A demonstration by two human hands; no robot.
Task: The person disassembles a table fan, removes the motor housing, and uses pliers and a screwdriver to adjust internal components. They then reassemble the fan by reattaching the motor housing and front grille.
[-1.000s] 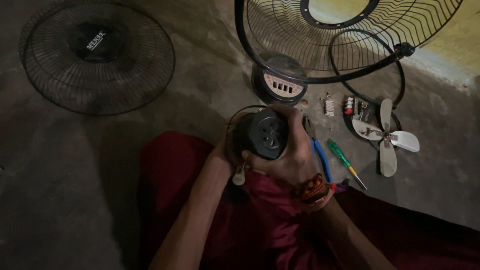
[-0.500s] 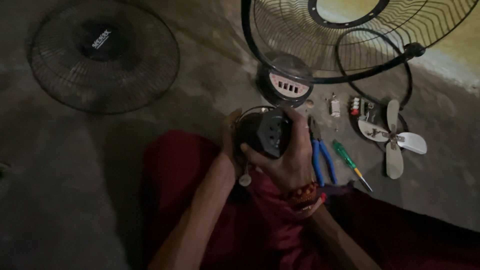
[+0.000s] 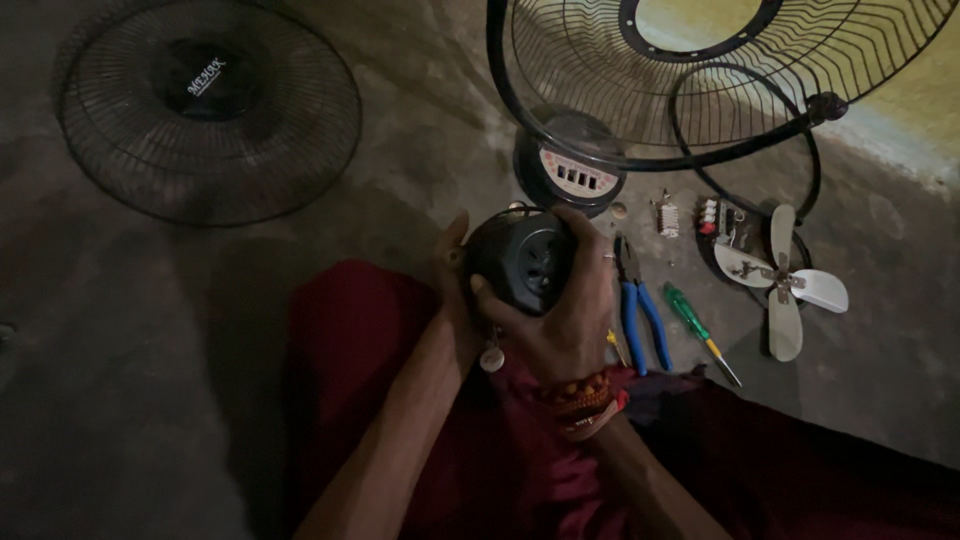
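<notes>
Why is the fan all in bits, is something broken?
It is taken apart, and I see no breakage. Both hands, left hand and right hand, hold the round black motor housing. One black wire grille lies flat on the grey floor; small white blades lie loose beside blue-handled pliers.

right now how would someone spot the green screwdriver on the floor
Start at the big wire fan guard leaning at the top right, then drop to the concrete floor below it. The green-handled screwdriver lies there between the blue-handled pliers and the small white three-blade fan. It is the only green tool, slim, with a yellow neck.
</notes>
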